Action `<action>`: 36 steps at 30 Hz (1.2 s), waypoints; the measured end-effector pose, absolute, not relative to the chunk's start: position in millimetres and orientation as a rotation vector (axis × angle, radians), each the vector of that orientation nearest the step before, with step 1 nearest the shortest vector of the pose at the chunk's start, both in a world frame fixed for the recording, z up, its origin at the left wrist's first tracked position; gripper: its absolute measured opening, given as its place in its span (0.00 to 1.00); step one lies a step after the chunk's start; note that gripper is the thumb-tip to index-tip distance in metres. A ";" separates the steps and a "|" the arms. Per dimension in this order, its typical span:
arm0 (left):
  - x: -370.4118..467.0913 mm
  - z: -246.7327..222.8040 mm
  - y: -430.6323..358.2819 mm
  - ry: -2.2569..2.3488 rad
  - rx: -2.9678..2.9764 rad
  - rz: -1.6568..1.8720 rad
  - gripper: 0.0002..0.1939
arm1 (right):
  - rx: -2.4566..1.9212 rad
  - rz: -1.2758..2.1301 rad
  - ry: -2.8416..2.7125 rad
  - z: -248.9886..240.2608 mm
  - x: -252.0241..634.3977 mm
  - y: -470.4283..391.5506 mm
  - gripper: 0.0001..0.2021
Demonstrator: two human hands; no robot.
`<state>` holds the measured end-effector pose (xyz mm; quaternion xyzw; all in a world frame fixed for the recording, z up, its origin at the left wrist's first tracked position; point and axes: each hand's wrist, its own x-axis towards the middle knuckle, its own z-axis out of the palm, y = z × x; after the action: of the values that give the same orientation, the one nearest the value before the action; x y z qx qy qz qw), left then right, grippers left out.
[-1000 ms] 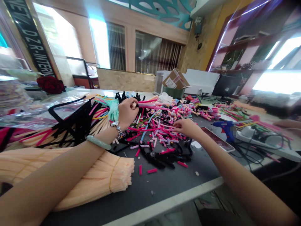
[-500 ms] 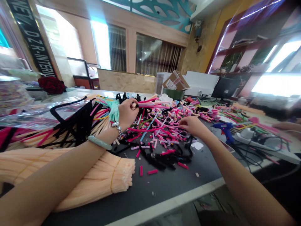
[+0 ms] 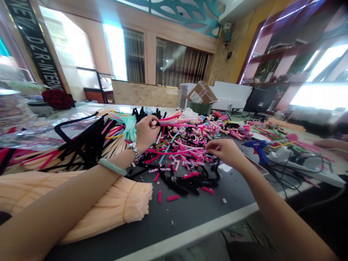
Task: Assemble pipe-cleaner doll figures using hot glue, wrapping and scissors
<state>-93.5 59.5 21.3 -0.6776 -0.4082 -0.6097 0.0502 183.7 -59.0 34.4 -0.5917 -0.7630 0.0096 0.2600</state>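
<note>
My left hand is closed round a small bundle of pink fuzzy stems whose ends reach to the right over the pile. Lower and to the right, my right hand has thumb and fingers pressed together at the right side of the heap; whatever lies between the fingertips is too small to name. Cut pink, purple and black pieces are heaped between the two hands. A banded bundle of peach stems lies beneath my left forearm.
Black stems and mint ones lie at the left. A blue glue gun rests at the right beside a power strip and cables. Another person's hand is at the far right. A cardboard box stands behind.
The view has shifted slightly. My right hand has moved a little lower relative to the pile, its fingers still together. My left hand keeps its hold on the stems.
</note>
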 end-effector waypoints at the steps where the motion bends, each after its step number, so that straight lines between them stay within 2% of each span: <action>1: -93.5 21.2 59.2 -1.245 -2.066 -1.857 0.08 | -1.612 0.072 -2.088 31.4 180.4 -57.4 0.07; 8: -94.6 21.9 58.0 -1.253 -2.078 -1.883 0.08 | -1.728 0.400 -2.350 44.7 195.5 -41.4 0.10; 14: -94.7 21.6 59.5 -1.281 -2.096 -1.909 0.08 | -1.799 0.033 -2.388 57.7 185.1 -3.1 0.09; 23: -93.1 20.3 54.4 -1.284 -2.117 -1.898 0.06 | -1.631 0.034 -2.477 16.0 135.6 43.7 0.08; 27: -91.9 19.6 54.8 -1.275 -2.110 -1.933 0.06 | -1.536 -0.012 -2.355 19.7 139.3 39.2 0.07; 36: -92.9 20.6 52.2 -1.267 -2.095 -1.919 0.06 | -1.377 0.002 -1.798 42.0 160.5 7.7 0.13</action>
<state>-92.9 52.2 20.6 -0.6733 -0.4074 -0.6169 0.0154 160.5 7.7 42.0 -0.5504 -0.7189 0.0008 0.4245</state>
